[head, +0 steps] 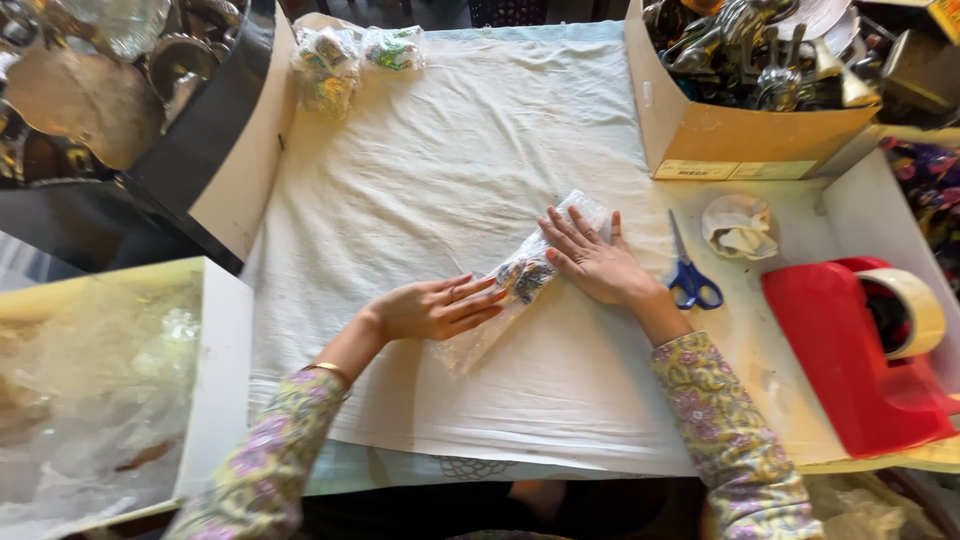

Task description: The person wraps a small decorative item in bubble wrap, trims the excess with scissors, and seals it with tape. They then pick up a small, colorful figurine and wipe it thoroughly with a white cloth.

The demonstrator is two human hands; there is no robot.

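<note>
Pressing flat, fingers spread, the left hand (435, 308) and right hand (590, 258) pin a clear plastic-wrapped bundle (520, 280) mid-cloth on the desk (780, 370), where the loose wrap could spring open if either lifts, while the cardboard box (700, 130) holds metal figurines.

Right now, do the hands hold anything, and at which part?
Both press flat on a clear plastic-wrapped bundle: the left hand near its lower end, the right hand on its upper end. Neither grips it.
</note>
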